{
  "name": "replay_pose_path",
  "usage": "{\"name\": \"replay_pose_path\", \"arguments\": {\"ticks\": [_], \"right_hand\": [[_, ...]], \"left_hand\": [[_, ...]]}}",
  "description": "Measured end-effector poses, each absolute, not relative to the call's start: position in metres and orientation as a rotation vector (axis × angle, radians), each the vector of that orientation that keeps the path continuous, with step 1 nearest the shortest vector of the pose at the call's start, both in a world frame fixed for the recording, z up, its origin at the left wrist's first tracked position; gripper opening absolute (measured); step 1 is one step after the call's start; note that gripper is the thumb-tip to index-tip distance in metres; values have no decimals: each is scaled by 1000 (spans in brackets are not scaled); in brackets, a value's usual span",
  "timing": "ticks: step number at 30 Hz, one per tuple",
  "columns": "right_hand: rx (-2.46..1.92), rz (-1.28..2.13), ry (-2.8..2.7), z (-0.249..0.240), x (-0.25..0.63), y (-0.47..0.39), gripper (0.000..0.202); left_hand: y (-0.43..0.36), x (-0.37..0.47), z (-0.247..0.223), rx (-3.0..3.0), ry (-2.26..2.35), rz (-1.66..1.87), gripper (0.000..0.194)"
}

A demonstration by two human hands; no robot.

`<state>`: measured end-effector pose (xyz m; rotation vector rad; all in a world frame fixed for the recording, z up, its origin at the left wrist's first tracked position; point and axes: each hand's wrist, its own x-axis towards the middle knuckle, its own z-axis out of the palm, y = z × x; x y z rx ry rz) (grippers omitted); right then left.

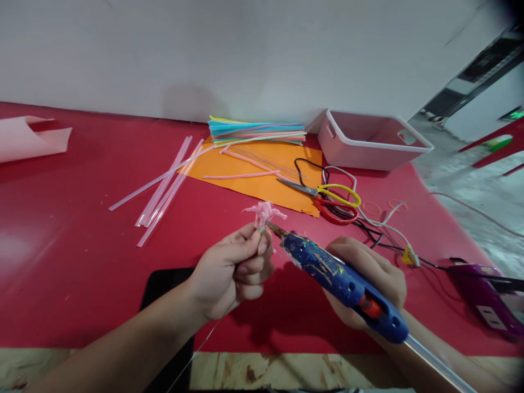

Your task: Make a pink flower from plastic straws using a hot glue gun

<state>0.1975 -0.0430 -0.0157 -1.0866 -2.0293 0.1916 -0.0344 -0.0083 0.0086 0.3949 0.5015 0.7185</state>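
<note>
Between the thumb and fingers of my left hand (237,267) is a small pink paper flower (264,212), its frilled petals fanning out above the grip. A thin wire stem (192,357) trails down below that hand. My right hand (368,278) is wrapped round a blue hot glue gun (335,275), smeared with old glue, with a clear glue stick (438,363) sticking out of its back end. The gun's metal nozzle (277,230) points at the base of the flower, touching it or very close. My right fingers are partly hidden behind the gun.
Scissors (319,194) with yellow and red handles lie on an orange sheet (254,185). Behind are a bundle of coloured pipe cleaners (254,131) and a white bin (368,153). Pink strips (164,191) lie left. Cables run to a purple power strip (485,297). A black tablet-like slab (167,284) is under my left arm.
</note>
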Motion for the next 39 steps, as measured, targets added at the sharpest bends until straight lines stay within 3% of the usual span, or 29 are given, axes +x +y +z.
{"name": "replay_pose_path", "arguments": {"ticks": [24,39], "right_hand": [[-1207,80,-1977,-12,191,-45,17],[-1110,92,-1990,-17,193,-42,24]], "left_hand": [[-9,-34,4,375,451,726,19],[-8,-35,9,324,438,710,19]]}}
